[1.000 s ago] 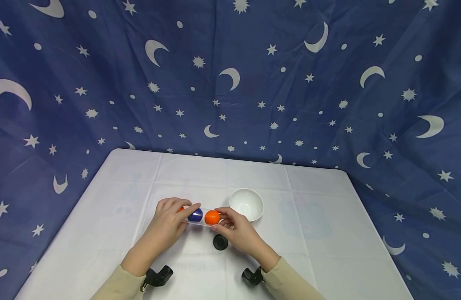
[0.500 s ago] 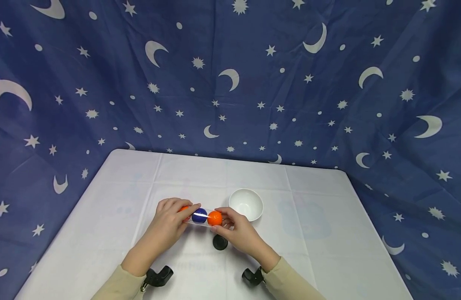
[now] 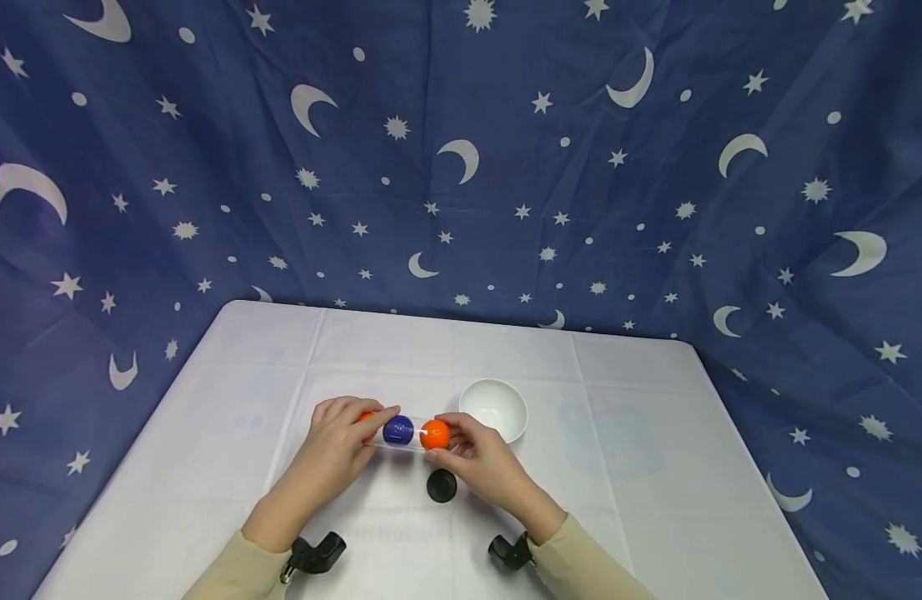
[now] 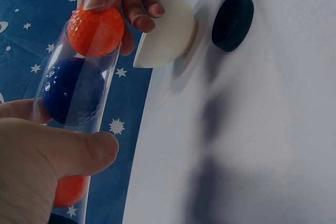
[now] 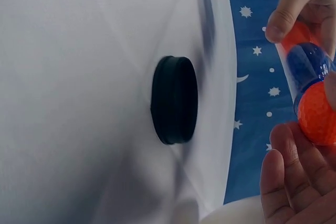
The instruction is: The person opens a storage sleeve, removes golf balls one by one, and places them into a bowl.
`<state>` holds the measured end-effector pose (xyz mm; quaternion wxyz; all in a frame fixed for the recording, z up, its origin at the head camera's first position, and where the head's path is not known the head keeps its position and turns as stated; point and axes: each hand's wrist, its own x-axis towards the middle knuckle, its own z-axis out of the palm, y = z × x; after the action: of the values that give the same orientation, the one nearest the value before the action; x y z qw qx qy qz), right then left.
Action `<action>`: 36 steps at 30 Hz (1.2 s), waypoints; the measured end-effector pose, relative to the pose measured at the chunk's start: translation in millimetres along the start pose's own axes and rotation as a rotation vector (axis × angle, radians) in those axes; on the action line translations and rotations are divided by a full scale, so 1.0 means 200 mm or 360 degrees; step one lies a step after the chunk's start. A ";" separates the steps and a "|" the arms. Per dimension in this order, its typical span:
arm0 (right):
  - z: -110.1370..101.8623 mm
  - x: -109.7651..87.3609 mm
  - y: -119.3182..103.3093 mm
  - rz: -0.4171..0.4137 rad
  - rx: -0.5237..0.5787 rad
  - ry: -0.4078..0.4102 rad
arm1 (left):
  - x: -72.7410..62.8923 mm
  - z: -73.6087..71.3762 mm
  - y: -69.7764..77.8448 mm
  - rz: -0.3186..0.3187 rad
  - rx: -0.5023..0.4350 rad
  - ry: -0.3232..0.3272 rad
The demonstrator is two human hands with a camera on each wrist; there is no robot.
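My left hand (image 3: 337, 442) grips a clear tube (image 3: 417, 434) lying sideways over the table, thumb across its near side. Inside are a blue golf ball (image 4: 73, 92) and, partly behind that thumb, an orange golf ball (image 4: 69, 191). At the tube's open right end, my right hand (image 3: 483, 458) pinches another orange golf ball (image 3: 434, 434) between thumb and fingers; it sticks partway out past the rim in the left wrist view. Below the tube, a black round cap (image 3: 442, 485) lies on the table with its hollow side showing.
A white bowl (image 3: 493, 408) stands just behind the right hand. White cloth (image 3: 618, 392) covers the table, and a dark blue curtain (image 3: 506, 100) with moons and stars hangs behind it. Black camera mounts (image 3: 320, 552) sit at both wrists.
The pinched orange ball has shifted to the right, with the right hand edging the same way. The blue ball has moved slightly right too, and a gap now separates them. The left hand stays put.
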<state>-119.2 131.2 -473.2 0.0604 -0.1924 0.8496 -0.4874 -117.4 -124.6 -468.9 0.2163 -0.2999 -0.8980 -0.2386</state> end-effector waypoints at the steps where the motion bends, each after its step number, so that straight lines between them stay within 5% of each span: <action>1: -0.01 0.00 0.00 -0.0003 -0.0007 0.0004 | 0.00 0.00 0.00 -0.0005 0.0000 -0.0003; 18: -0.16 0.06 0.05 0.0013 -0.0025 0.0216 | -0.01 0.00 -0.01 0.0004 0.0002 0.0029; 36: -0.20 0.13 0.14 0.0262 -0.0185 0.0354 | -0.02 0.00 -0.02 -0.0005 0.0000 0.0028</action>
<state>-161.3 166.0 -474.9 -0.0055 -0.0701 0.8907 -0.4491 -117.3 -129.4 -472.2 0.2237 -0.2963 -0.8965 -0.2416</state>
